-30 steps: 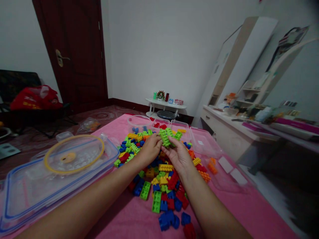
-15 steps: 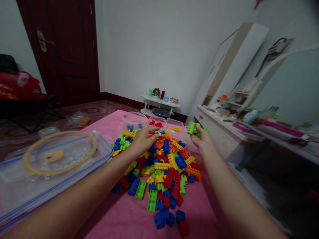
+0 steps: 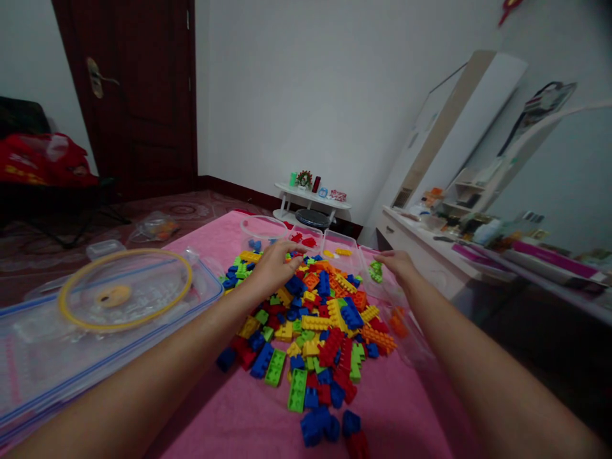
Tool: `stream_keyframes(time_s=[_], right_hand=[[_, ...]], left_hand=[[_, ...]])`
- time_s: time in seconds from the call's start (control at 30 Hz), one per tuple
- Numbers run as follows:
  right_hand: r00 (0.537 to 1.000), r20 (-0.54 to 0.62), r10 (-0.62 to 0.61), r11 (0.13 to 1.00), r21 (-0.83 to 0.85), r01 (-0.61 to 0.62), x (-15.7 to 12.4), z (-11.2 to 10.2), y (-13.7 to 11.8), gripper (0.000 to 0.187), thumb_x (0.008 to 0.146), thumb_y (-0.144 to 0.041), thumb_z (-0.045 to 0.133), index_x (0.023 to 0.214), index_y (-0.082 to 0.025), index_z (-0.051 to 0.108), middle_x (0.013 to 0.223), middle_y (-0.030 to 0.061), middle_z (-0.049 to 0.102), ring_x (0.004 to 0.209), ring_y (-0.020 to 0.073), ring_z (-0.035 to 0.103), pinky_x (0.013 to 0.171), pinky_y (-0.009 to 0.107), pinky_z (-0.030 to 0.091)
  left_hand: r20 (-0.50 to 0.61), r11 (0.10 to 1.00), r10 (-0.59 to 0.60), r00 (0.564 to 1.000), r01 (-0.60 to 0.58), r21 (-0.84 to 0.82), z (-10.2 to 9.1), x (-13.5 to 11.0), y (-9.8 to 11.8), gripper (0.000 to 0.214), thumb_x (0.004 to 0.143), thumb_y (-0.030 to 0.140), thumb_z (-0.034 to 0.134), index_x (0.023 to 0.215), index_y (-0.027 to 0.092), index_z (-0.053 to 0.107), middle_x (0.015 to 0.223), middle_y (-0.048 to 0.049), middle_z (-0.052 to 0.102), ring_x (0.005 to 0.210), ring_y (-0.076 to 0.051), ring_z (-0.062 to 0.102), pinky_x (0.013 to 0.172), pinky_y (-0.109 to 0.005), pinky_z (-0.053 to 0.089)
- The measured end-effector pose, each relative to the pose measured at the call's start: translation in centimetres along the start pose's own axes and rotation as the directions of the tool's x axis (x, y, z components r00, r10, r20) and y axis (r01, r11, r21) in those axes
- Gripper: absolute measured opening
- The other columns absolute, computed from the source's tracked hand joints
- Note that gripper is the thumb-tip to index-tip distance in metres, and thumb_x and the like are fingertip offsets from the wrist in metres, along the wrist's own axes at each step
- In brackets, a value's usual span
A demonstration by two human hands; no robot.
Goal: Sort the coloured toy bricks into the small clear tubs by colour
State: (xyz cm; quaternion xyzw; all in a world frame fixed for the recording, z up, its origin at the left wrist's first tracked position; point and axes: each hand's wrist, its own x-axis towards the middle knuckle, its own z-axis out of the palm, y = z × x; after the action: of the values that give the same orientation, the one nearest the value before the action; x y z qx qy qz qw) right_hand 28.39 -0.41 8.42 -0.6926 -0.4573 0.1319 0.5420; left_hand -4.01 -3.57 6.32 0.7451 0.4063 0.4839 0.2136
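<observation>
A heap of toy building bricks [image 3: 310, 322] in red, blue, yellow, green and orange lies on a pink cloth [image 3: 201, 408]. My left hand [image 3: 276, 262] hovers at the heap's far left part, fingers stretched and apart, with nothing seen in them. On the right, my right hand [image 3: 398, 262] is over the rim of a clear plastic container, its fingers extended and holding nothing visible. Just below those fingertips, green bricks [image 3: 375, 272] sit inside that container. Orange bricks [image 3: 398, 322] rest in another clear container nearer to me.
Behind the heap, clear containers hold red bricks [image 3: 304, 240], yellow bricks [image 3: 342, 252] and blue bricks [image 3: 255, 245]. At left lies a large clear lidded box [image 3: 29, 376] with a yellow-rimmed round lid [image 3: 125, 253] on top. A white dresser [image 3: 421, 248] stands close on the right.
My right hand has lowered slightly and let go of the green bricks, which now lie in the clear container. My left hand stays over the heap. The view has shifted slightly.
</observation>
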Motion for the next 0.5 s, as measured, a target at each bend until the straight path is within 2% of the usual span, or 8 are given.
stream_keyframes(time_s=[0.13,0.2,0.27,0.4,0.5], right_hand=[[0.972,0.233,-0.036,0.993,-0.105,0.062,-2.7,2.1,-0.7,0.019,0.045,-0.006,0.076,0.058,-0.016,0.068,0.052,0.0001,0.062,0.052,0.0126,0.054,0.055,0.025,0.042],[0.958,0.282,-0.057,0.984,-0.149,0.102,-4.7,3.1,-0.5,0.021,0.043,-0.005,0.075,0.057,-0.018,0.068,0.056,-0.0005,0.064,0.057,0.0131,0.056,0.056,0.024,0.042],[0.950,0.305,-0.070,0.951,-0.268,0.156,-6.5,3.9,-0.1,0.020,0.047,-0.008,0.073,0.062,-0.021,0.069,0.063,-0.0003,0.067,0.063,0.0143,0.060,0.058,0.023,0.042],[0.934,0.354,-0.053,0.755,-0.597,0.269,-8.8,4.6,0.7,0.021,0.064,-0.020,0.064,0.082,-0.023,0.073,0.082,0.0039,0.072,0.080,0.0194,0.064,0.064,0.026,0.041],[0.928,0.368,-0.053,0.677,-0.670,0.304,-9.1,4.5,0.7,0.026,0.070,-0.026,0.058,0.091,-0.022,0.072,0.089,0.0066,0.072,0.084,0.0223,0.064,0.065,0.028,0.040]], left_hand=[[0.020,0.990,0.038,0.999,-0.041,0.133,-0.8,0.3,-0.7,0.025,0.078,0.021,0.057,0.097,0.022,0.073,0.104,-0.0069,0.070,0.101,-0.026,0.060,0.097,-0.038,0.042],[0.054,0.963,0.031,0.998,-0.044,0.265,-1.4,0.4,-1.1,0.026,0.079,0.022,0.056,0.099,0.021,0.072,0.105,-0.0075,0.069,0.103,-0.026,0.060,0.098,-0.037,0.041],[0.087,0.911,-0.032,0.996,-0.007,0.412,-2.2,0.5,-1.4,0.028,0.079,0.021,0.055,0.102,0.021,0.072,0.108,-0.0075,0.069,0.105,-0.026,0.059,0.097,-0.036,0.042],[0.091,0.770,-0.189,0.978,0.090,0.631,-3.9,0.5,-2.1,0.036,0.079,0.014,0.049,0.108,0.021,0.069,0.113,-0.0074,0.067,0.109,-0.025,0.059,0.094,-0.034,0.045],[0.091,0.692,-0.240,0.966,0.104,0.715,-4.3,0.5,-3.3,0.043,0.078,0.012,0.048,0.116,0.020,0.066,0.117,-0.0094,0.065,0.111,-0.026,0.059,0.093,-0.034,0.045]])
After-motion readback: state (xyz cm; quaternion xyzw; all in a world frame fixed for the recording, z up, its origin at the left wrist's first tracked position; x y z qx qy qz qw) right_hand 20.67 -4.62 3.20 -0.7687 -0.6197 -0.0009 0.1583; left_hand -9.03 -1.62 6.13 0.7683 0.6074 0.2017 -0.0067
